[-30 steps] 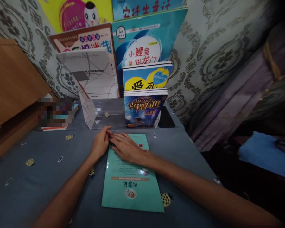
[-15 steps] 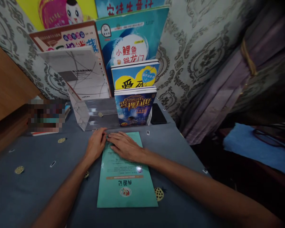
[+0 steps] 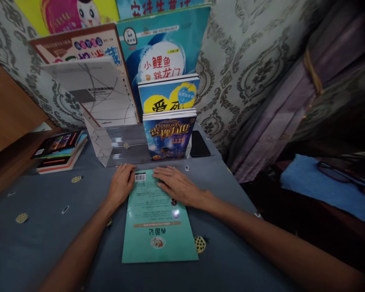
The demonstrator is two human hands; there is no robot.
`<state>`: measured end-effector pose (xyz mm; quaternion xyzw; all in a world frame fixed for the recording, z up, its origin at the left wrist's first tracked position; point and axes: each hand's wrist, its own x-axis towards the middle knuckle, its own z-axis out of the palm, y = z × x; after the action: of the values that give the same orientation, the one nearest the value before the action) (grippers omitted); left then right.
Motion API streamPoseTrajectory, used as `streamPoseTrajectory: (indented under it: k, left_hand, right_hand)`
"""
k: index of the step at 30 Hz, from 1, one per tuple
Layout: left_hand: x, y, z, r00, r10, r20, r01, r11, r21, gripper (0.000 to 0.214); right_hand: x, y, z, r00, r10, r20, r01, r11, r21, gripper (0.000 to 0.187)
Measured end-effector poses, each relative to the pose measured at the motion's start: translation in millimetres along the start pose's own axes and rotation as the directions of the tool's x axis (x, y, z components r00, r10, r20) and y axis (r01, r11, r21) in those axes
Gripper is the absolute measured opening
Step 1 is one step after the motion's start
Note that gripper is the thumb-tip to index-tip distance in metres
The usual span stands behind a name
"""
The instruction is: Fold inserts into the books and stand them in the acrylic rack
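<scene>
A green paperback book (image 3: pixel 159 231) lies on the cloth-covered table, its printed cover upside down to me and a barcode showing at the far left corner. Along its upper left edge rests my left hand (image 3: pixel 121 182), fingers pointing away from me and loosely bent, thumb beside the edge. My right hand (image 3: pixel 179 185) lies flat over the far right part of the cover with its fingers stretched out. Just beyond both hands stands a clear acrylic book stand (image 3: pixel 124 146) with several books in it, among them a dark blue book (image 3: pixel 170 138) at the front right.
Right of the stand lies a black phone (image 3: pixel 200 144). A small stack of books (image 3: pixel 61 150) sits at the left beside a wooden panel (image 3: pixel 12 109). Past the table's right edge are a purple curtain (image 3: pixel 270 121) and a blue cloth (image 3: pixel 322 186) with glasses on it.
My right hand has slid right across the book, uncovering the barcode. My left hand stays by the book's left edge. The view has shifted slightly.
</scene>
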<state>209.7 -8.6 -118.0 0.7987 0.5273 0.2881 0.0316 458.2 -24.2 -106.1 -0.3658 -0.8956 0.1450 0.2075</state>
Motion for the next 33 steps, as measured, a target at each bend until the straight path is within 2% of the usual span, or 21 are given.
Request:
streamPoseTrajectory:
  k: [5, 9, 14, 18, 22, 27, 29, 33]
  left_hand:
    - [-0.7, 1.6, -0.6, 1.000, 0.013, 0.004, -0.013, 1.000, 0.017, 0.025]
    - [-1.1, 2.4, -1.1, 0.999, 0.030, 0.014, -0.030, 0.999, 0.035, 0.026]
    - [-1.2, 4.3, -3.9, 0.998, 0.051, 0.038, -0.054, 0.996, 0.071, 0.027]
    - [0.7, 11.7, -9.0, 0.992, 0.122, 0.045, -0.128, 0.975, 0.179, 0.030]
    - [5.2, 26.9, -8.5, 0.963, 0.241, 0.119, -0.261, 0.946, 0.193, 0.032]
    - [12.5, 46.0, 4.4, 0.909, 0.357, 0.217, -0.389, 0.912, 0.129, 0.036]
    - [16.5, 52.0, 10.4, 0.894, 0.377, 0.242, -0.412, 0.905, 0.110, 0.038]
    - [25.8, 61.0, 20.8, 0.878, 0.411, 0.247, -0.438, 0.897, 0.065, 0.041]
  right_hand:
    - [-19.9, 15.5, -6.7, 0.996, 0.025, -0.085, -0.022, 0.999, 0.036, 0.035]
    - [-30.0, 26.6, -8.0, 0.985, 0.055, -0.166, -0.028, 0.987, 0.160, 0.034]
    - [-27.3, 36.1, -10.4, 0.959, 0.186, -0.214, -0.094, 0.920, 0.380, 0.033]
    - [-23.8, 38.2, -11.9, 0.928, 0.271, -0.257, -0.114, 0.860, 0.498, 0.030]
    - [-23.0, 37.8, -11.9, 0.909, 0.328, -0.258, -0.104, 0.777, 0.621, 0.029]
    - [-21.9, 41.1, -9.2, 0.900, 0.365, -0.237, -0.073, 0.664, 0.744, 0.027]
    - [-21.2, 43.0, -7.6, 0.898, 0.372, -0.235, -0.073, 0.653, 0.754, 0.026]
    - [-20.2, 44.9, -6.0, 0.896, 0.370, -0.247, -0.083, 0.684, 0.724, 0.026]
